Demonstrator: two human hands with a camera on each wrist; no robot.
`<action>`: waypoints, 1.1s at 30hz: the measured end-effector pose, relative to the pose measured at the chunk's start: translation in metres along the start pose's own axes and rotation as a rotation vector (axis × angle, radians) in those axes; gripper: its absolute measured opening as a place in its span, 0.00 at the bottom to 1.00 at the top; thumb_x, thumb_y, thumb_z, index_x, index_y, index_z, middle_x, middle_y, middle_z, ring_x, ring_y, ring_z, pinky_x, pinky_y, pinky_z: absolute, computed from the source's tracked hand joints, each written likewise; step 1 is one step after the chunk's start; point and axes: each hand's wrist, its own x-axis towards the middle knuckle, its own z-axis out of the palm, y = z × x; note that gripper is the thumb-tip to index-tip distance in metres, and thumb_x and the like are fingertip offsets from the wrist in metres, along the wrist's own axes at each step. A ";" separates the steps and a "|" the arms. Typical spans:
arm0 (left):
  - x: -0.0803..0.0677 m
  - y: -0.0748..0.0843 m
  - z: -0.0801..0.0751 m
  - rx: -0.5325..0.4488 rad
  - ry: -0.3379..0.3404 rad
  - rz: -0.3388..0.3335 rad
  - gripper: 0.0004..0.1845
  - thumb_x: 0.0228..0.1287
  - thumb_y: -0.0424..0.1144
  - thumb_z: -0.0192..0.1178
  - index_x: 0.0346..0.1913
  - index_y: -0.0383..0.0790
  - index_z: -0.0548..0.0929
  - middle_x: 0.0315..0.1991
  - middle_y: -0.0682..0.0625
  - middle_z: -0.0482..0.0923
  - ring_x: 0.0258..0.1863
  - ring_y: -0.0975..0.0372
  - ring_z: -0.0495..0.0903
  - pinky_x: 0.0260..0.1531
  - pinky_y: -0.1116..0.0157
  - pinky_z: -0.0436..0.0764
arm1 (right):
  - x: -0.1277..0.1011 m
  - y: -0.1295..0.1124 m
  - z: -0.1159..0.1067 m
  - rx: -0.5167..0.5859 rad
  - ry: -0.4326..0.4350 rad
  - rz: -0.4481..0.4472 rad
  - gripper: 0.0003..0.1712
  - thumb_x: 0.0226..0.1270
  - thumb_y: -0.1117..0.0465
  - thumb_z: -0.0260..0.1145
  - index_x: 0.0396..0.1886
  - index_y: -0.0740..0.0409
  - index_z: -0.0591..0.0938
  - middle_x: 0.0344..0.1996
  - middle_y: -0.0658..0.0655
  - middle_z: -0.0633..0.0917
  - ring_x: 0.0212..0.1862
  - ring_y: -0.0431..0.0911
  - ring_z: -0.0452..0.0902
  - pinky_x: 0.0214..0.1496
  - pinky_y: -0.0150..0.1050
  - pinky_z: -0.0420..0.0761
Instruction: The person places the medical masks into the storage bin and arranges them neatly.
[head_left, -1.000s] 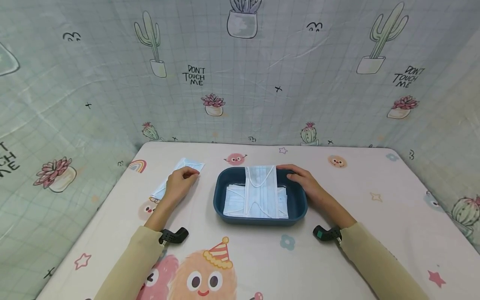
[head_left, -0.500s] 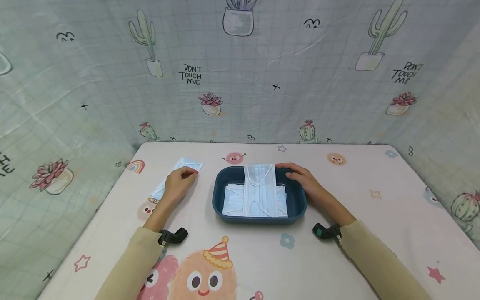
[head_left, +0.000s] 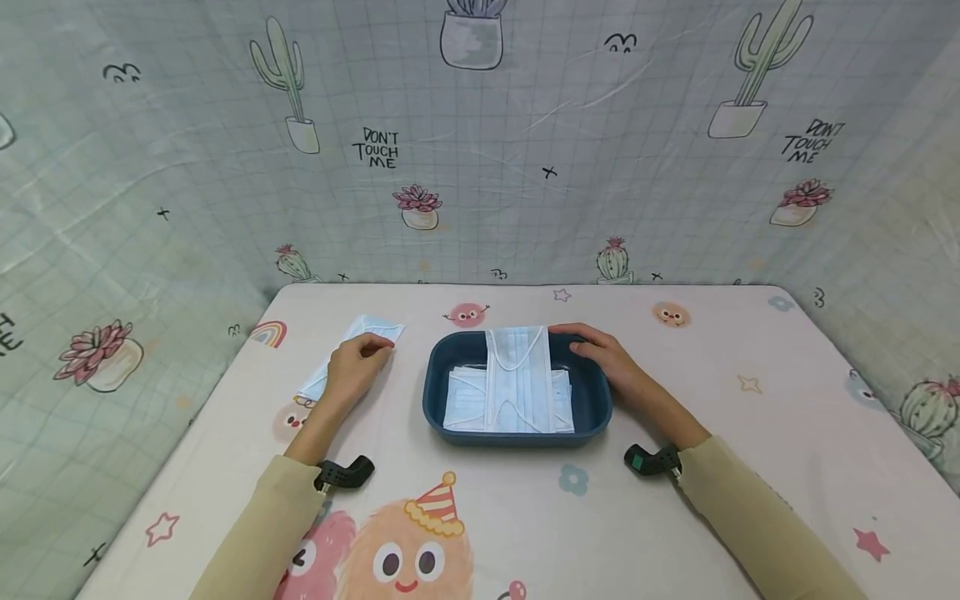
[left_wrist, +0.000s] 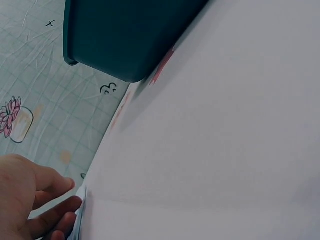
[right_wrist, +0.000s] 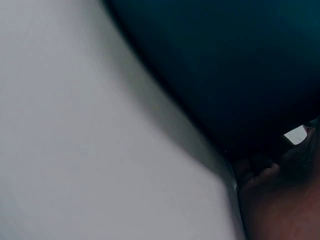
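A dark blue plastic basin holds a stack of pale blue face masks. Another face mask lies crosswise on top, reaching up over the far rim. My right hand grips the basin's far right corner, thumb inside and fingers outside the rim; the right wrist view is dark there. On the left, one more face mask lies slantwise on the table. My left hand rests over it with loosely bent fingers, and in the left wrist view its fingertips are at the mask's edge, thumb slightly apart.
A white printed cloth covers the table. Behind it and at both sides hangs a cactus-patterned curtain. Black camera mounts sit on both wrists, below the sleeves' cuffs.
The whole head view drifts very slightly to the left and up. Both hands, the basin and the masks keep their places relative to each other.
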 end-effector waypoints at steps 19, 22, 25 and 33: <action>0.001 -0.002 0.001 -0.003 -0.005 0.009 0.13 0.73 0.40 0.57 0.51 0.38 0.87 0.47 0.40 0.86 0.46 0.52 0.81 0.46 0.61 0.75 | 0.000 0.002 -0.001 -0.027 0.004 -0.017 0.25 0.80 0.63 0.50 0.73 0.59 0.74 0.76 0.62 0.70 0.81 0.58 0.57 0.84 0.62 0.50; 0.000 -0.003 0.001 0.003 -0.005 0.011 0.13 0.74 0.40 0.57 0.51 0.37 0.87 0.47 0.40 0.86 0.47 0.51 0.80 0.47 0.61 0.75 | 0.000 0.003 0.000 -0.025 0.004 -0.016 0.25 0.80 0.63 0.50 0.73 0.59 0.74 0.76 0.62 0.70 0.81 0.58 0.57 0.85 0.61 0.50; 0.000 -0.004 0.001 0.003 -0.002 0.014 0.13 0.73 0.40 0.57 0.50 0.37 0.87 0.47 0.40 0.86 0.47 0.50 0.81 0.48 0.59 0.75 | 0.000 0.003 0.000 -0.020 0.004 -0.014 0.25 0.80 0.63 0.50 0.73 0.59 0.74 0.76 0.61 0.70 0.81 0.58 0.57 0.85 0.61 0.51; 0.002 -0.005 0.005 0.032 0.044 0.058 0.12 0.72 0.39 0.58 0.48 0.38 0.88 0.45 0.40 0.87 0.46 0.50 0.82 0.50 0.57 0.76 | 0.000 0.001 0.000 -0.025 0.006 -0.013 0.25 0.80 0.63 0.50 0.73 0.57 0.74 0.76 0.60 0.71 0.80 0.56 0.59 0.84 0.60 0.52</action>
